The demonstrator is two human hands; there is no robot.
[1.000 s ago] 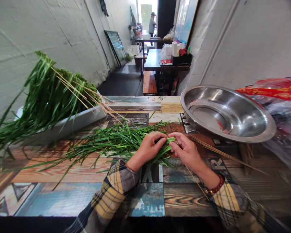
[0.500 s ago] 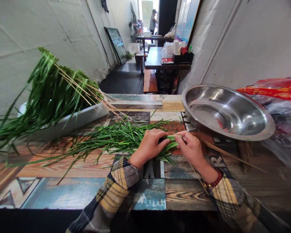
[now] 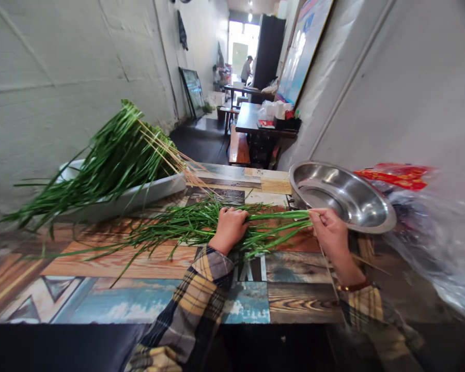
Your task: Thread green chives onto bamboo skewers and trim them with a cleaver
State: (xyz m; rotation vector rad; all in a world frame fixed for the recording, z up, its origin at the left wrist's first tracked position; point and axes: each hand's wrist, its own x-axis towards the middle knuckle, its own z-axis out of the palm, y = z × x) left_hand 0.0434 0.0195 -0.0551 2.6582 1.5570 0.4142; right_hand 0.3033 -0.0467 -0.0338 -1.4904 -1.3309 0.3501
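Observation:
A loose pile of long green garlic chives (image 3: 194, 223) lies across the patterned wooden table (image 3: 139, 294). My left hand (image 3: 231, 227) rests at the pile's right side with its fingers curled over the stalks. Farther right, my right hand (image 3: 330, 232) pinches the pale ends of a small bunch of chives (image 3: 281, 216), which is stretched out between the two hands. A thin stick runs down from under my right hand; whether the fingers hold it is hard to see.
At the left, a white tub (image 3: 135, 200) carries a heap of skewered chives (image 3: 116, 150), with bamboo skewers (image 3: 178, 157) sticking out to the right. A steel basin (image 3: 372, 206) stands back right, beside clear plastic bags (image 3: 434, 227). Behind are another table (image 3: 251, 116) and a person (image 3: 247, 70).
My right hand has moved to the right, drawing the chive ends away from my left hand. My left hand has shifted slightly left onto the pile. The camera view has tilted up.

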